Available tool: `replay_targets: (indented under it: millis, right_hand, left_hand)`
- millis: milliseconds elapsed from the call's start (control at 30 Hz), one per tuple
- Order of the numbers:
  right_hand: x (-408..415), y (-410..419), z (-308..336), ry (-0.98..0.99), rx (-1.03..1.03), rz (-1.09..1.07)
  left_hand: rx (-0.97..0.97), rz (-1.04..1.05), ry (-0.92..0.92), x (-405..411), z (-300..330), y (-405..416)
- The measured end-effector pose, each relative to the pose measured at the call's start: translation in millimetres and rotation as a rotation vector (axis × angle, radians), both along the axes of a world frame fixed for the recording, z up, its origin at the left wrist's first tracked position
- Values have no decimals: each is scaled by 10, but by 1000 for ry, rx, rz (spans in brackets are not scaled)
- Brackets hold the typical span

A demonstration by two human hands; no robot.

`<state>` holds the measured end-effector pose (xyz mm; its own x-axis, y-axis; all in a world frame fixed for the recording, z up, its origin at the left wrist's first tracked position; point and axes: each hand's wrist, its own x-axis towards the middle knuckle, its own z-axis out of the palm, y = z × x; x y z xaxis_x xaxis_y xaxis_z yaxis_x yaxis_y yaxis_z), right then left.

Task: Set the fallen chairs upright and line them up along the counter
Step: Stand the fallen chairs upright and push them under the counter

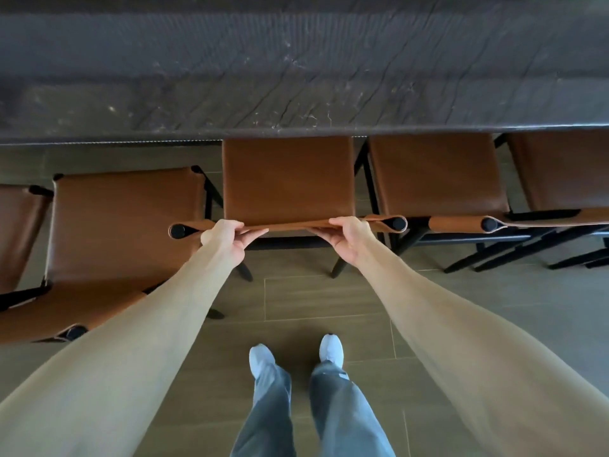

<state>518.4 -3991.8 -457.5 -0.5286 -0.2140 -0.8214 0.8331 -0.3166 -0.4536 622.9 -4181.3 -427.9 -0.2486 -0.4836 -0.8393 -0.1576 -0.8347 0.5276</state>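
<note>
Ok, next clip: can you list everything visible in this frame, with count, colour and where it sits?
Dark stone counter: one, grey-brown, veined, across the top.
Tan leather chairs with black frames: five in part or whole; middle chair and two to the right with seats partly under the counter edge; two on the left set further back.
Wood-look tiled floor: brown, below everything.
Left hand: gripping the middle chair's leather backrest top.
Right hand: gripping the same backrest.
Legs in grey trousers, pale shoes: bottom centre.
</note>
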Motion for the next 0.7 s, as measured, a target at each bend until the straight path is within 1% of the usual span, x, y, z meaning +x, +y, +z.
replay_targets:
  millis: [100, 200, 433, 700]
  right_hand:
    - [-21, -102, -48, 27, -13, -19]
    - [18, -166, -93, 46, -11, -31]
    - [197, -173, -93, 50, -26, -3]
    - [231, -172, -68, 42, 18, -3]
  left_hand:
    - [32, -2, 23, -22, -13, -133]
    - [24, -15, 26, 11, -14, -196]
    - [-7, -73, -8, 172, -67, -247]
    - [-13, -67, -43, 176, -103, -266]
